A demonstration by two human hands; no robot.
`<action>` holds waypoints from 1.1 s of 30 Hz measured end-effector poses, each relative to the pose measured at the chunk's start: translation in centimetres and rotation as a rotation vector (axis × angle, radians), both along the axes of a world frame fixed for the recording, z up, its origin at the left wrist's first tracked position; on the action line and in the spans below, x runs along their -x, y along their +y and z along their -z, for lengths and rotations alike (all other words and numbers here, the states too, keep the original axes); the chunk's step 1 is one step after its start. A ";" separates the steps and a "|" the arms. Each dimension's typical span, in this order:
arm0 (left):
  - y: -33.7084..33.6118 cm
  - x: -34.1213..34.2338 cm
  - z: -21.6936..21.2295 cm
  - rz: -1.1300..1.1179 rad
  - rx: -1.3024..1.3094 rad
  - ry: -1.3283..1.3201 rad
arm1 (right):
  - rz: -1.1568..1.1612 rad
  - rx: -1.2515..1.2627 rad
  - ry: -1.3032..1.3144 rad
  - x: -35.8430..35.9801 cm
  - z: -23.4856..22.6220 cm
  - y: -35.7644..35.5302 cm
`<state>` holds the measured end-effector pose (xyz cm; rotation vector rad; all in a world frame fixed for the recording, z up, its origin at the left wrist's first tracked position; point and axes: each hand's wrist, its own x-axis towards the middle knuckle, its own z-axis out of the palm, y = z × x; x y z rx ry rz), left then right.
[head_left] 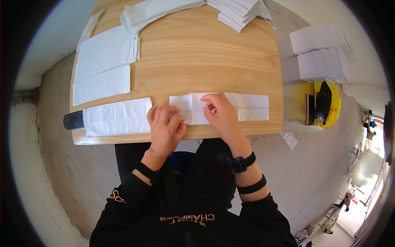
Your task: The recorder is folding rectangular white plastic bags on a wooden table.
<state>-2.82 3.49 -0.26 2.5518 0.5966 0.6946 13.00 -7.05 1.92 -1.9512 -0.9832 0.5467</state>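
A long, flat white paper piece (253, 108) lies crosswise near the table's front edge. A fold or overlapping layer shows towards its left end. My left hand (165, 125) is closed at that left end, its thumb and fingers pinching the lower edge of the paper. Over the middle of the same piece is my right hand (224, 117), its fingers bent and a gap showing between thumb and forefinger. I see nothing held in it. Just left of my left hand lies a stack of similar white paper pieces (117, 118).
A dark flat object (74, 120) sticks out past the table's left edge. More white paper stacks lie at the far left (103, 61) and along the back (158, 12) of the wooden table (205, 53). On the right are upright paper stacks (323, 53) and a yellow container (335, 103).
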 end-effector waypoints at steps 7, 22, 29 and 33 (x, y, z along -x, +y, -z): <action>0.2 0.3 0.0 -0.044 0.031 0.017 | -0.045 0.147 -0.087 0.6 0.6 0.5; 1.8 3.7 -3.2 -0.337 1.111 -0.254 | -0.125 0.184 -0.260 1.1 0.1 0.7; -1.2 -0.9 -5.6 -0.094 0.647 -0.188 | 0.230 0.023 0.325 0.0 -0.9 -0.3; -2.7 -3.3 -4.8 0.041 0.489 -0.168 | 0.360 -0.144 0.621 0.0 -3.2 -1.8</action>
